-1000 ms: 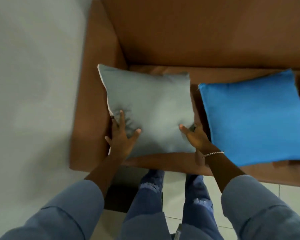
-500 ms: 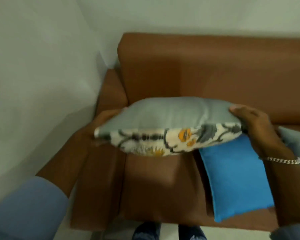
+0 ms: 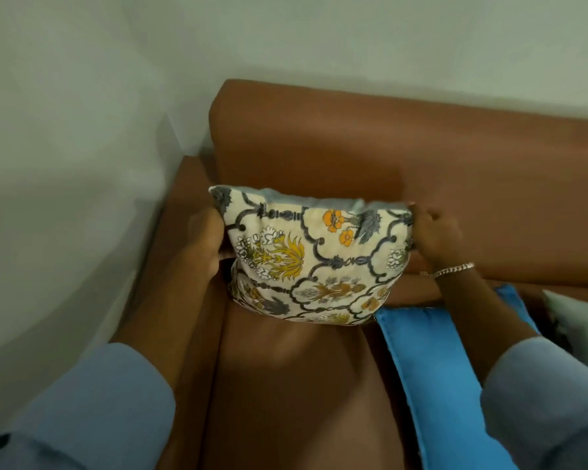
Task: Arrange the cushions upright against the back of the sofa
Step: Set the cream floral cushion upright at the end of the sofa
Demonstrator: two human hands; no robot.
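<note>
A floral-patterned cushion [image 3: 314,256] with a grey back stands nearly upright at the left end of the brown sofa, its printed side facing me and its top near the sofa back [image 3: 387,154]. My left hand [image 3: 207,242] grips its left edge. My right hand [image 3: 435,234] pinches its upper right corner. A bright blue cushion [image 3: 435,378] lies flat on the seat to the right, partly under my right forearm. At the far right edge, part of a pale grey cushion [image 3: 581,327] shows.
The sofa's left armrest [image 3: 180,205] runs beside a pale wall [image 3: 65,164] in the room's corner. The brown seat [image 3: 292,385] in front of the floral cushion is bare.
The cushion lay flat, grey side up, a second ago. Both hands lifted it, turned it over and stood it up toward the sofa back, so the floral side now faces me.
</note>
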